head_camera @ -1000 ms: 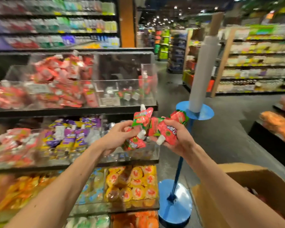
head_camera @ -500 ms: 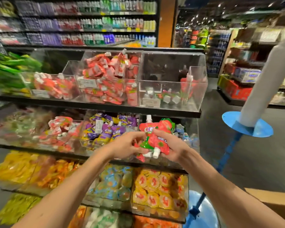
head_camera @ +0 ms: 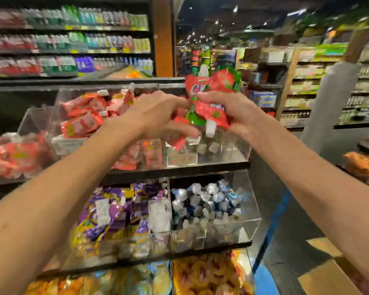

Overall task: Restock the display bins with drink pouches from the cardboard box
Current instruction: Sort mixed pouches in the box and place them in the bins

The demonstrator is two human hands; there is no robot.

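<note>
A bunch of red and green drink pouches with white caps is held up between both hands, over the clear top-right display bin. My right hand grips the bunch from the right. My left hand curls its fingers round the pouches from the left and below. That bin holds only a few pouches at its bottom. The bin to its left is piled with red pouches. A corner of the cardboard box shows at the bottom right.
Lower bins hold purple pouches, silver-blue pouches and orange jelly cups. A grey post on a blue stand rises at the right. Shelves of goods line the aisle behind.
Both hands have risen with the pouches from in front of the middle shelf to above the top-right bin. The view has shifted closer to the shelves.
</note>
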